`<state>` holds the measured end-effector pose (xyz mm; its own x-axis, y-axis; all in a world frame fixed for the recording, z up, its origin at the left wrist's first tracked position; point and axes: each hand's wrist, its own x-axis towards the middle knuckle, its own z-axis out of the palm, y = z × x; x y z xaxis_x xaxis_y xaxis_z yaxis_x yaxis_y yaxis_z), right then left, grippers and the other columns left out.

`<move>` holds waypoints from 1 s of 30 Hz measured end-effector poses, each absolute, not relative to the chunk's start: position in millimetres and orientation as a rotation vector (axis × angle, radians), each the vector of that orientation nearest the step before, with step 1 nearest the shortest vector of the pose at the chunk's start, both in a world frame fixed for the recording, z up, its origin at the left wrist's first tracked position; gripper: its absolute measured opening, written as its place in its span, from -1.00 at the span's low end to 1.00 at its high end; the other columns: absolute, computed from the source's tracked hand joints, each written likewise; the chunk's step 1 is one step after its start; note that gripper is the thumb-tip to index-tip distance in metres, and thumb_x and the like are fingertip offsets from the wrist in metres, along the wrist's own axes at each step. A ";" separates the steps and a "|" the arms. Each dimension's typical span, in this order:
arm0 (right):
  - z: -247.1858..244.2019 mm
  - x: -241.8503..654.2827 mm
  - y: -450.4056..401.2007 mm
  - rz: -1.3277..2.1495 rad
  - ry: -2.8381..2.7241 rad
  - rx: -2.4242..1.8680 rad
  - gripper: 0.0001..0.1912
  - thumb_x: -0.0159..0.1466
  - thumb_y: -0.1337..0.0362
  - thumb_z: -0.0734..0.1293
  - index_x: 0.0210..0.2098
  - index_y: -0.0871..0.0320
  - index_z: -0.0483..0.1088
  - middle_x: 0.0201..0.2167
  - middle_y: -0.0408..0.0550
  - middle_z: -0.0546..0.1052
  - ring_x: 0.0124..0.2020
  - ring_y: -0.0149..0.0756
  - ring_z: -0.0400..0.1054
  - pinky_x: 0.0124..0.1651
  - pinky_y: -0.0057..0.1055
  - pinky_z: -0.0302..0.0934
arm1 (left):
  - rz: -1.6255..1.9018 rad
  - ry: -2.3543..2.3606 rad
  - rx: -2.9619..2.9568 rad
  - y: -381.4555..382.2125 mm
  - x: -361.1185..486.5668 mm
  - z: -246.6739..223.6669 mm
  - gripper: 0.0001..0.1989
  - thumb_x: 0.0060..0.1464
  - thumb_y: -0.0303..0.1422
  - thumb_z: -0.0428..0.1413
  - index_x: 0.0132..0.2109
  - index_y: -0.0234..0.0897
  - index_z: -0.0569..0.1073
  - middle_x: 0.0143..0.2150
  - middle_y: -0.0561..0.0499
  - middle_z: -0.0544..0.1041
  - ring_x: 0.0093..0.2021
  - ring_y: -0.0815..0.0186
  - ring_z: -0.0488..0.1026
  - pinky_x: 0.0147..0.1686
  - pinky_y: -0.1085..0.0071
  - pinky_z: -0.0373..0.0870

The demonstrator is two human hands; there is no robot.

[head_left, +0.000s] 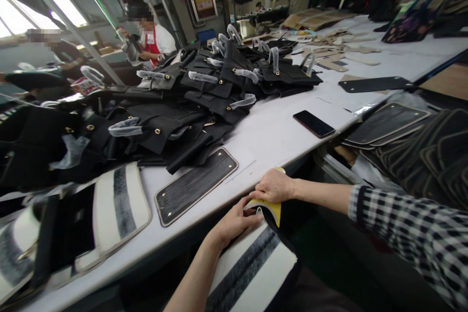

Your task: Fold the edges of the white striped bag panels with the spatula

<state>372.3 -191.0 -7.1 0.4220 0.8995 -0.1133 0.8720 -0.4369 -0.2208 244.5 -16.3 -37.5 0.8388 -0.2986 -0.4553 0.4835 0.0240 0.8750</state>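
Note:
My right hand (273,186) is closed around a curved yellow piece (275,212), pale along its edge, at the top of a bag part near the table's front edge. Just left of it, my left hand (234,222) grips the upper end of that part, a white panel with a dark stripe (252,268). Its fingertips lie close under the yellow piece, and some are hidden. The panel slopes down toward me, below the table top. A dark oblong base panel with metal studs (197,186) lies on the table beyond my left hand.
Black bags with plastic-wrapped handles (204,78) are heaped across the white table (270,126). A phone (313,124) lies near the front edge. More striped white panels (122,204) are at left, stacked dark panels (435,151) at right. A person in a red apron (155,41) works behind.

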 end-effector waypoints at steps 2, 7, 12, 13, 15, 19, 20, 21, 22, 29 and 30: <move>-7.2 372.3 -189.0 0.290 -1.638 -2.545 -0.38 0.43 -0.05 0.06 -0.46 0.14 0.56 -0.49 0.02 0.58 -0.46 -0.24 0.44 -0.44 -0.43 -0.05 | -0.593 0.154 1.422 -16.7 244.7 -37.0 -0.30 0.01 -0.27 0.29 0.27 -0.23 0.24 0.15 -0.15 0.42 0.18 0.04 0.32 0.11 0.17 0.31; -6.0 370.3 -185.5 0.251 -1.715 -2.535 -0.35 0.43 -0.08 0.05 -0.46 0.12 0.58 -0.51 -0.01 0.58 -0.46 -0.25 0.46 -0.48 -0.45 -0.06 | -0.542 0.106 1.362 -20.0 245.6 -34.0 -0.45 0.03 -0.36 0.27 0.16 -0.26 0.32 0.22 -0.12 0.38 0.23 0.09 0.29 0.21 0.21 0.22; -8.6 370.1 -180.0 0.234 -1.776 -2.517 -0.38 0.43 -0.06 0.06 -0.44 0.11 0.59 -0.50 -0.01 0.58 -0.44 -0.21 0.48 -0.45 -0.43 -0.01 | -0.532 0.094 1.400 -21.7 245.8 -27.6 -0.50 0.04 -0.35 0.25 0.14 -0.24 0.36 0.15 -0.07 0.44 0.19 0.10 0.32 0.19 0.23 0.21; -9.4 370.2 -179.1 0.233 -1.785 -2.516 -0.38 0.43 -0.05 0.07 -0.44 0.10 0.59 -0.50 -0.01 0.58 -0.44 -0.21 0.48 -0.44 -0.43 0.01 | -0.537 0.086 1.403 -21.3 245.6 -27.3 -0.50 0.05 -0.34 0.24 0.14 -0.22 0.36 0.13 -0.05 0.45 0.17 0.11 0.34 0.17 0.24 0.23; -11.0 370.0 -177.9 0.230 -1.795 -2.517 -0.39 0.43 -0.05 0.07 -0.44 0.10 0.59 -0.49 -0.02 0.58 -0.44 -0.21 0.48 -0.43 -0.43 0.03 | -0.553 0.075 1.421 -20.1 244.9 -28.0 -0.52 0.07 -0.32 0.22 0.15 -0.20 0.37 0.07 -0.01 0.48 0.07 0.16 0.38 0.09 0.28 0.27; -13.3 368.2 -177.0 0.236 -1.795 -2.525 -0.42 0.43 -0.03 0.08 -0.42 0.08 0.59 -0.47 -0.03 0.59 -0.42 -0.21 0.49 -0.42 -0.43 0.05 | -0.566 0.083 1.466 -17.5 242.7 -30.7 -0.58 0.09 -0.29 0.20 0.10 -0.21 0.40 -0.13 0.04 0.51 -0.17 0.27 0.41 -0.10 0.37 0.30; -13.7 367.5 -176.9 0.240 -1.790 -2.529 -0.42 0.44 -0.03 0.07 -0.41 0.07 0.60 -0.47 -0.03 0.59 -0.42 -0.21 0.49 -0.41 -0.43 0.06 | -0.563 0.079 1.468 -17.1 242.2 -31.0 -0.59 0.10 -0.29 0.19 0.10 -0.20 0.41 -0.15 0.05 0.50 -0.19 0.29 0.40 -0.12 0.38 0.30; -13.9 366.8 -177.0 0.243 -1.784 -2.535 -0.40 0.44 -0.03 0.06 -0.41 0.07 0.60 -0.47 -0.02 0.59 -0.42 -0.20 0.49 -0.41 -0.42 0.07 | -0.557 0.074 1.468 -16.7 241.9 -31.1 -0.60 0.10 -0.30 0.19 0.10 -0.20 0.41 -0.14 0.06 0.50 -0.18 0.29 0.39 -0.11 0.38 0.29; -14.0 366.1 -177.0 0.246 -1.779 -2.540 -0.39 0.44 -0.04 0.05 -0.40 0.07 0.60 -0.47 -0.02 0.60 -0.42 -0.20 0.49 -0.41 -0.42 0.07 | -0.556 0.066 1.470 -16.3 241.7 -31.1 -0.59 0.10 -0.30 0.19 0.10 -0.19 0.41 -0.12 0.05 0.50 -0.16 0.29 0.39 -0.10 0.38 0.29; -11.8 360.8 -176.4 0.272 -1.781 -2.560 -0.37 0.45 -0.04 0.05 -0.41 0.11 0.60 -0.47 0.01 0.59 -0.39 -0.19 0.50 -0.41 -0.45 0.10 | -0.584 0.059 1.504 -13.2 241.1 -34.4 -0.57 0.13 -0.24 0.17 0.14 -0.17 0.40 -0.03 0.03 0.51 -0.05 0.21 0.40 0.01 0.32 0.28; -11.5 360.2 -176.3 0.278 -1.782 -2.563 -0.37 0.45 -0.03 0.04 -0.40 0.11 0.60 -0.47 0.01 0.59 -0.39 -0.19 0.50 -0.41 -0.45 0.11 | -0.588 0.055 1.499 -12.9 240.9 -35.6 -0.56 0.13 -0.24 0.17 0.15 -0.17 0.40 -0.01 0.02 0.51 -0.03 0.20 0.40 0.04 0.31 0.28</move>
